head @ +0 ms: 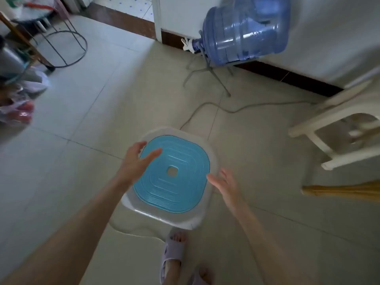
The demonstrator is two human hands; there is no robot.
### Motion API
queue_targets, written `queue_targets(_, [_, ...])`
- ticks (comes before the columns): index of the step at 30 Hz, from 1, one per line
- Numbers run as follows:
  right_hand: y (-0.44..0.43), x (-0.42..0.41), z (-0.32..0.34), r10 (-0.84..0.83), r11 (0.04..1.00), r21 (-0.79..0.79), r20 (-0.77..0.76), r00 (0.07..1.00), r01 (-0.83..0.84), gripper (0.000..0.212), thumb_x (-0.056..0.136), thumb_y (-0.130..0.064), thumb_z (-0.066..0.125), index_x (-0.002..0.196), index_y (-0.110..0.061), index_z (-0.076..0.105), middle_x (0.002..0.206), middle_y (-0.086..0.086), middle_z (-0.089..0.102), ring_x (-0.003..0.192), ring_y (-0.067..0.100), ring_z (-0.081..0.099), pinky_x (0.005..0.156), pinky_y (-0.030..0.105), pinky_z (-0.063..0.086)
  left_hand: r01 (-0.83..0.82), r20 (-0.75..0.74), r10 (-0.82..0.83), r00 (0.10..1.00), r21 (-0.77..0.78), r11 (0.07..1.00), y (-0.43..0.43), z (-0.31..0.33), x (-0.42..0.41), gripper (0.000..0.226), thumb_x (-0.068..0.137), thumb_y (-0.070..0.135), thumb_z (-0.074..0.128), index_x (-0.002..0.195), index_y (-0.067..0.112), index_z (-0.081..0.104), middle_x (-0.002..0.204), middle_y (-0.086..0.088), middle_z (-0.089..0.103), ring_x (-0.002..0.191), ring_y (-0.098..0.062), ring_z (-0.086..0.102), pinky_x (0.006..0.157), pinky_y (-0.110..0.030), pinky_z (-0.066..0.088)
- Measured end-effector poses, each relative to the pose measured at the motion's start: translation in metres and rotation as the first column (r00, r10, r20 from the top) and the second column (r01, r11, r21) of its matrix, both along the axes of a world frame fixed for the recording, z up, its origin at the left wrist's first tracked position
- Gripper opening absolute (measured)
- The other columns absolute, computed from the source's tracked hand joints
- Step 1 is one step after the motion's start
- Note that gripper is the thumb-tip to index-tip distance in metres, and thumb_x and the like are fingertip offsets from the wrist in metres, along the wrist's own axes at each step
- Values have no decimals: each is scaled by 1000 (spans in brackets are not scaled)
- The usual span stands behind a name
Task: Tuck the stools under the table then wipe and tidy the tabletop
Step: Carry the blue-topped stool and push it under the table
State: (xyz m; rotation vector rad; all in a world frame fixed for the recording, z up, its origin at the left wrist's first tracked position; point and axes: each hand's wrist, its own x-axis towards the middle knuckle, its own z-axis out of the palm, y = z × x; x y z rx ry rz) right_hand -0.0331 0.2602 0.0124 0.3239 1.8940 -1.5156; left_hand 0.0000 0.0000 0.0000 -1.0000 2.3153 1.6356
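A white plastic stool [197, 217] with a blue ridged seat pad [174, 188] and a small square hole in its middle stands on the tiled floor right in front of me. My left hand [136, 161] hovers over the stool's left edge, fingers apart, holding nothing. At the stool's right edge my right hand [225, 184] is spread too, palm turned inward, not touching it that I can tell. A cream table or bench frame [329, 120] shows at the right edge.
A large blue water bottle [246, 29] lies tilted on a metal stand [207, 75] by the wall. A grey cable [236, 110] runs across the floor behind the stool. A broom head [345, 191] lies at right. Bags [18, 112] and a wire rack [61, 48] crowd the left. My slippered feet [174, 249] are below the stool.
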Motion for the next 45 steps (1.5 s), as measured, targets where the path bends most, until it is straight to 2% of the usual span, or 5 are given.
queue_targets(3, [-3,4,-24,-67,996,-56,-25,997,65,52,84,-14,70,130,-12,45,130,10,57,103,9,65,78,19,53,-7,18,8,1000,-59,998,-11,-24,1,81,75,49,71,140,13,38,138,-5,42,117,-13,43,92,-30,37])
queue_targets(7, [-4,10,-56,-84,996,-12,12,996,85,89,80,-29,75,149,-18,20,129,-7,51,105,8,58,74,20,56,-32,47,32,998,-6,999,-27,-54,4,103,58,58,76,141,11,35,131,-2,45,109,-17,52,90,-34,47])
queue_targets(10, [-7,16,-75,-124,990,-59,15,992,125,82,79,-26,75,142,-33,23,110,-22,50,81,-6,62,53,8,48,-20,59,20,998,12,1000,-37,-73,8,91,69,52,75,141,16,33,126,3,48,97,-9,58,81,-25,49])
queue_targets(20, [-11,26,-101,-208,970,-138,-33,978,201,62,74,-22,80,125,-32,47,115,-8,65,92,3,67,67,18,55,-63,81,53,995,122,991,-48,-89,12,54,70,48,74,115,28,53,96,10,65,76,-8,66,53,-19,49])
queue_targets(45, [171,12,143,-647,763,-79,-96,757,642,93,58,-39,86,138,-23,41,118,-5,62,101,16,65,82,38,58,201,-48,-196,979,318,927,151,154,-97,54,69,42,77,117,31,54,99,8,65,83,-10,65,55,-20,51])
